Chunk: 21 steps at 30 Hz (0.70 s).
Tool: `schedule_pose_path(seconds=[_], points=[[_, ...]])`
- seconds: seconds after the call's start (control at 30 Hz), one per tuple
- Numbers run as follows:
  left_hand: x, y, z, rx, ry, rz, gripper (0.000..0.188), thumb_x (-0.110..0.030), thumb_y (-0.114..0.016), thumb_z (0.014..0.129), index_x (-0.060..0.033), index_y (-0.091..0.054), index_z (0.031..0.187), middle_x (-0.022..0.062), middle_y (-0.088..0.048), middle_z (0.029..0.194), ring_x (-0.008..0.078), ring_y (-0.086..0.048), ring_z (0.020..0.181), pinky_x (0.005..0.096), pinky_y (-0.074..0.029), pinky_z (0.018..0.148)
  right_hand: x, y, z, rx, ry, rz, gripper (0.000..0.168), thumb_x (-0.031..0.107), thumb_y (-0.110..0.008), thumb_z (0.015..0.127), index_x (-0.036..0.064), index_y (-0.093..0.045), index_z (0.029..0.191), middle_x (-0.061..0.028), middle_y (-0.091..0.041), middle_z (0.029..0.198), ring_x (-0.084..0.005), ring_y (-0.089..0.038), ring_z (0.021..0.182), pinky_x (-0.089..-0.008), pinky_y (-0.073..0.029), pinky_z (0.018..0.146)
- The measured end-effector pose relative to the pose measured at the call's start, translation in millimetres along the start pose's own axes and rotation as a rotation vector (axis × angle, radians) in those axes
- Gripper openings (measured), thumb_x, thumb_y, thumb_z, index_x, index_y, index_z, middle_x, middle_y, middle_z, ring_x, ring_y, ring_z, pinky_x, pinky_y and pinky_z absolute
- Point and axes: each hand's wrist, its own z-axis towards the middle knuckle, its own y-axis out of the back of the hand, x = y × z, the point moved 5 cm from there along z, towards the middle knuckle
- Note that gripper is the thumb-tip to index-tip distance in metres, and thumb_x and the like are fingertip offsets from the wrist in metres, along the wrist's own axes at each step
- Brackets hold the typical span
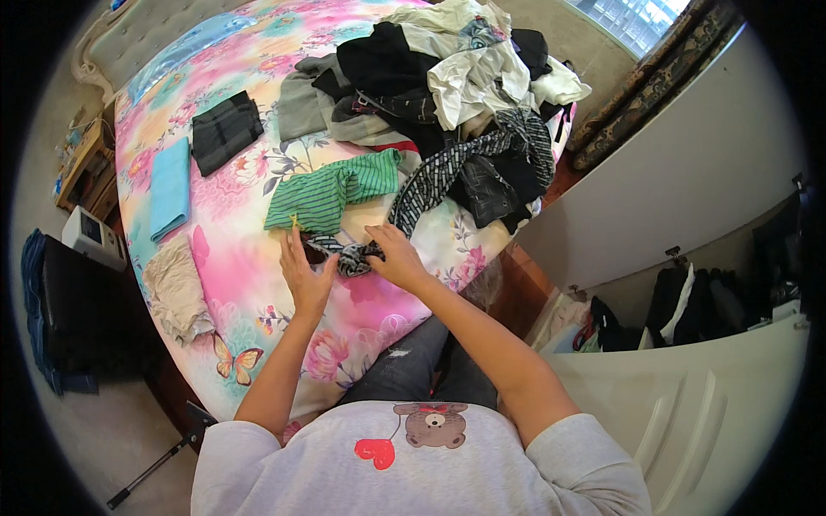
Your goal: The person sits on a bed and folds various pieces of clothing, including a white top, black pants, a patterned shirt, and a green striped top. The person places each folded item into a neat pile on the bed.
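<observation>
A black-and-white patterned cloth point(423, 184) runs from the clothes pile down to a bunched, twisted end point(354, 259) on the bed. My right hand point(401, 259) lies over this cloth near the bunched end, part of it between thumb and fingers; how firmly it grips is unclear. On the other side of the bunch is my left hand point(306, 276), thumb and fingers apart, its fingertips by the yellow drawstring of a green striped garment point(335, 190). That garment, seemingly shorts, lies flat just beyond both hands.
A mixed heap of clothes point(387, 61) covers the bed's far right. Folded dark checked cloth point(227, 132), folded blue cloth point(170, 188) and a beige garment point(175, 287) lie leftward on the floral bedspread point(226, 251). An open white wardrobe door point(671, 413) stands to the right.
</observation>
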Motion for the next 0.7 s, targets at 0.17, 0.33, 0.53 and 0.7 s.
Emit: schedule_pose_path(seconds=[0.17, 0.33, 0.53, 0.7], points=[[-14.4, -21.6, 23.0, 0.025, -0.263, 0.220, 0.071, -0.025, -0.071, 0.074, -0.0085, -0.038, 0.134, 0.0189, -0.028, 0.142, 0.0389, -0.028, 0.127, 0.0470, -0.025, 0.102, -41.7, 36.9, -14.1, -0.322, -0.092, -0.061, 0.047, 0.007, -0.063, 0.071, 0.005, -0.054, 0.117, -0.0181, -0.050, 0.122, -0.0353, -0.044, 0.116, -0.0393, -0.037, 0.098], [24.3, -43.3, 8.2, 0.024, -0.295, 0.153, 0.059, -0.018, -0.066, 0.076, -0.0079, -0.044, 0.130, 0.0188, -0.029, 0.141, 0.0391, -0.029, 0.128, 0.0462, -0.026, 0.104, -114.2, 78.1, 8.2, -0.412, -0.244, 0.056, 0.048, 0.012, -0.064, 0.072, 0.006, -0.054, 0.118, -0.0192, -0.054, 0.115, -0.0330, -0.054, 0.103, -0.0375, -0.044, 0.088], [24.7, -45.6, 10.4, 0.047, -0.283, 0.118, 0.058, -0.019, -0.062, 0.081, -0.0083, -0.041, 0.133, 0.0183, -0.029, 0.142, 0.0376, -0.029, 0.129, 0.0449, -0.024, 0.105, -137.2, 51.5, 26.5, -0.381, -0.842, 0.783, 0.049, 0.019, -0.070, 0.076, 0.005, -0.049, 0.118, -0.0063, -0.059, 0.086, -0.0166, -0.059, 0.067, -0.0287, -0.050, 0.049], [38.3, -49.0, 3.1, 0.014, -0.266, 0.133, 0.059, -0.023, -0.062, 0.079, -0.0095, -0.041, 0.133, 0.0184, -0.030, 0.141, 0.0382, -0.030, 0.129, 0.0460, -0.024, 0.105, -100.3, 13.7, 34.9, -0.246, -0.825, 1.161, 0.020, 0.015, -0.066, 0.079, 0.009, -0.050, 0.089, -0.0035, -0.057, 0.076, -0.0158, -0.056, 0.059, -0.0300, -0.051, 0.054]])
